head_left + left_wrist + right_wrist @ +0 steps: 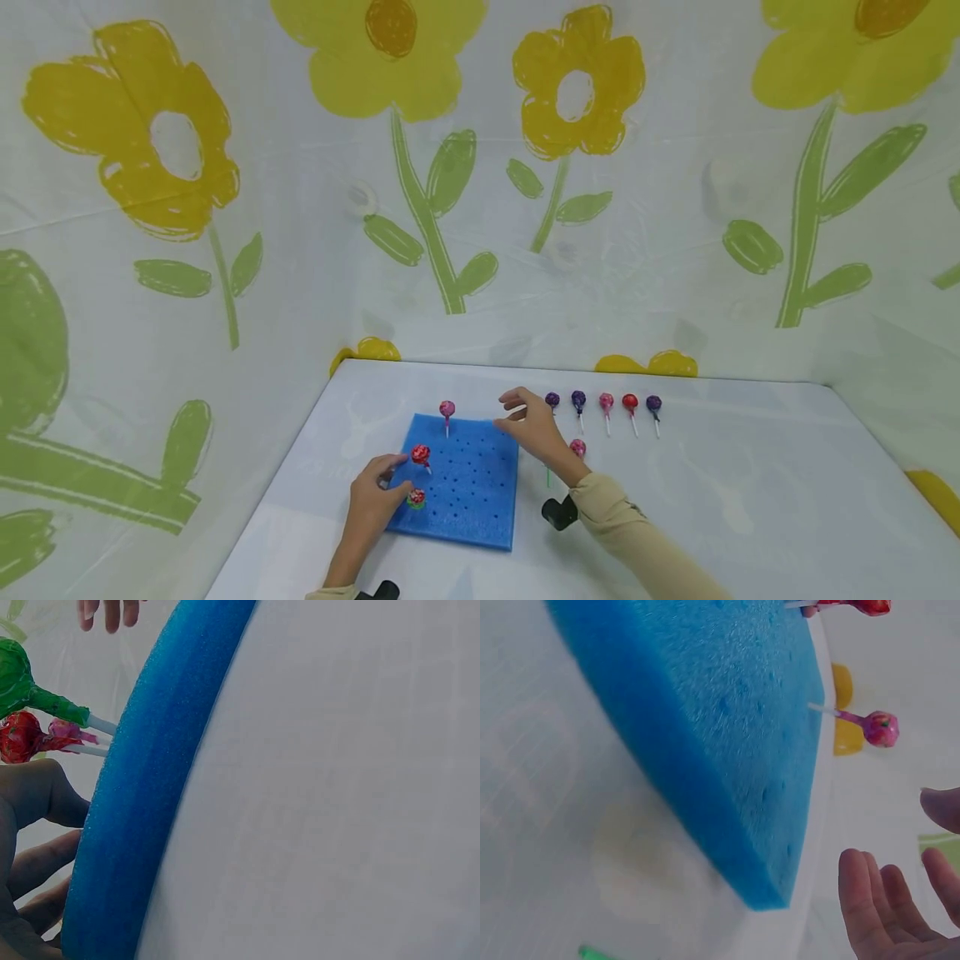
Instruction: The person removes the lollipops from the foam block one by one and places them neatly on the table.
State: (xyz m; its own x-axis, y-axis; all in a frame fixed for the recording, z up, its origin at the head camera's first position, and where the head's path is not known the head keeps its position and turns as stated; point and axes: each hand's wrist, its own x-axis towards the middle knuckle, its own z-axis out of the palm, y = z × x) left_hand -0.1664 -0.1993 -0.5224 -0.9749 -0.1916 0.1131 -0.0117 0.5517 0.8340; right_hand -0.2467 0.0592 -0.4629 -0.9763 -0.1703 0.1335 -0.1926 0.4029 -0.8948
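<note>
A blue foam board point(480, 500) with rows of small holes lies on the white table. Three lollipops stand in it along the left side: a pink one point(447, 408) at the far end, a red one point(421, 454), and a red-and-green one point(416, 498) nearest me. My left hand point(370, 500) rests at the board's left edge, thumb and fingers spread around the two nearer lollipops without gripping them. Over the far right corner hovers my right hand point(536, 427), its fingers loosely bent and nothing between them.
Right of the board, a row holds purple lollipops point(578, 399), a pink one point(606, 401) and a red one point(630, 402). Another pink lollipop point(577, 447) lies partly behind my right forearm, near a green stick point(548, 477). A flowered curtain point(525, 292) surrounds the table.
</note>
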